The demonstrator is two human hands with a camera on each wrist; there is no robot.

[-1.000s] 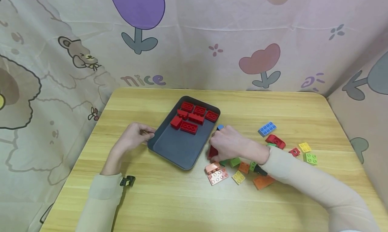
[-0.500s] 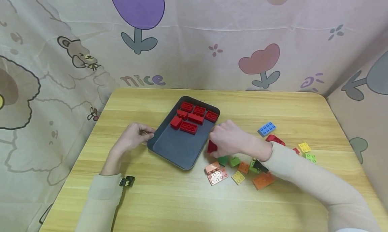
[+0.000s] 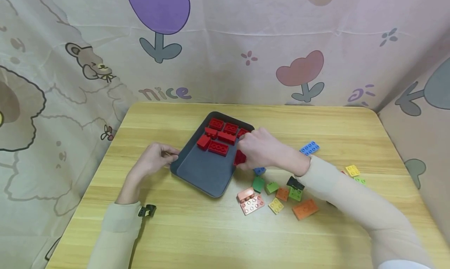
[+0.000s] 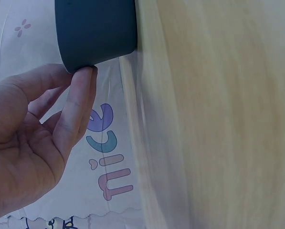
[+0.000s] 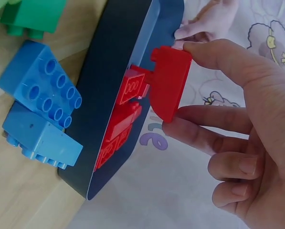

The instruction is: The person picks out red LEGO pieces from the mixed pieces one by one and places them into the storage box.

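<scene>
A dark grey tray (image 3: 200, 171) lies askew on the wooden table, with several red bricks (image 3: 218, 148) grouped towards its far end. Against its left outer wall, near the front corner, my left hand (image 3: 154, 158) rests its fingertips; in the left wrist view those fingers (image 4: 78, 98) look extended and touch the wall. My right hand (image 3: 261, 150) is at the tray's right rim, pinching a red brick (image 5: 170, 83) with a rounded side between thumb and fingers. The right wrist view shows this brick held up, in front of the tray's red bricks from that angle.
Blue bricks (image 5: 42, 90) lie just outside the tray's right wall. Pink (image 3: 252, 203), green (image 3: 258, 184), yellow (image 3: 275, 205) and orange (image 3: 305, 209) bricks are scattered right of the tray. Farther right, a blue brick (image 3: 309, 148) is partly behind the forearm. A printed curtain (image 3: 225, 66) hangs behind.
My right hand has lifted the red brick from the table beside the tray and moved it up and left to the tray's right rim. The left hand and tray stay put.
</scene>
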